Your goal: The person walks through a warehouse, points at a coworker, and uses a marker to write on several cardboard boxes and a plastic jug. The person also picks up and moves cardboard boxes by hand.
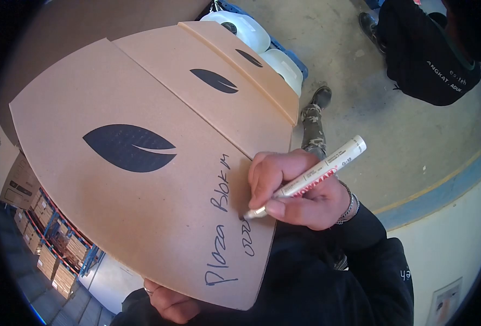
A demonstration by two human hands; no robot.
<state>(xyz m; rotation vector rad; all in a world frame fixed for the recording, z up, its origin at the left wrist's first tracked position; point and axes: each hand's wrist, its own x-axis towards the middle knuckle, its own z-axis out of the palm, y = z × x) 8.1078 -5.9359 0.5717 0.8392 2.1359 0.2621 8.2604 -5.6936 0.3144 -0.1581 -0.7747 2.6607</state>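
Note:
A brown cardboard box (159, 217) with black leaf prints fills the middle of the view. My right hand (305, 190), wearing bracelets at the wrist, grips a white marker pen (333, 160) with red lettering. The pen's tip rests on the cardboard, at the end of a second, shorter line of writing. Above that line runs the handwritten text "Plaza Blok M" (219, 223). At the box's near lower edge, my left hand (170, 304) is curled against the cardboard, a ring on one finger. Part of that hand is hidden by the box and the dark sleeve.
White plastic jerrycans (246, 30) in a blue crate (292, 54) stand behind the box. Another person in a black top (425, 60) is at upper right, on the concrete floor. Racks with stacked cartons (61, 244) are at lower left. A blue floor line (430, 190) curves at right.

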